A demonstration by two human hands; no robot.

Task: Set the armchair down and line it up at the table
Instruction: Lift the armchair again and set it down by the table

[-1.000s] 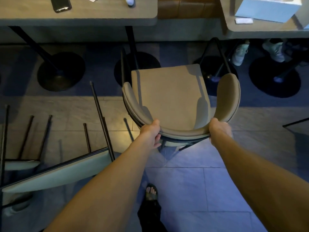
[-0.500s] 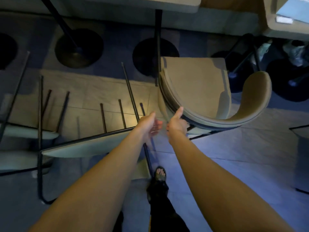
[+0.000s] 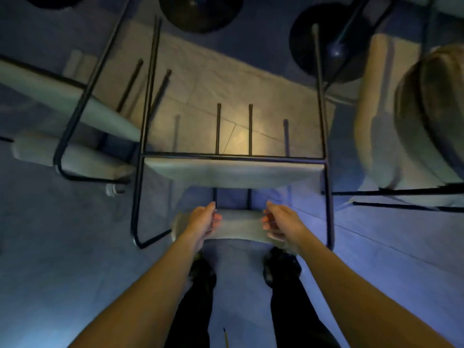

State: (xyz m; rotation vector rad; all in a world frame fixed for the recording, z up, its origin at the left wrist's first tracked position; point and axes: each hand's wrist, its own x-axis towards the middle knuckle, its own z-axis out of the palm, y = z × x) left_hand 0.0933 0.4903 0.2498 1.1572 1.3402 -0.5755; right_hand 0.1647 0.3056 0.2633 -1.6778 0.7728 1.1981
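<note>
The beige armchair [image 3: 391,121] stands on the floor at the right edge, next to a round black table base [image 3: 324,49]; neither hand touches it. Directly in front of me a second chair lies tipped over, with a black metal frame [image 3: 140,151], a pale seat [image 3: 233,174] and a pale backrest pad [image 3: 238,228]. My left hand [image 3: 203,218] and my right hand [image 3: 278,222] hover at the two ends of that backrest pad, fingers apart and holding nothing. The frame is blurred, so I cannot tell whether they touch it.
Another overturned chair [image 3: 62,96] lies at the left, its legs pointing across the floor. A second black table base [image 3: 200,11] sits at the top. My legs and feet [image 3: 198,292] stand just behind the tipped chair.
Both hands have let go of the armchair, which now sits off to the right. My view has swung left, and both hands have come down to the tipped chair's backrest.
</note>
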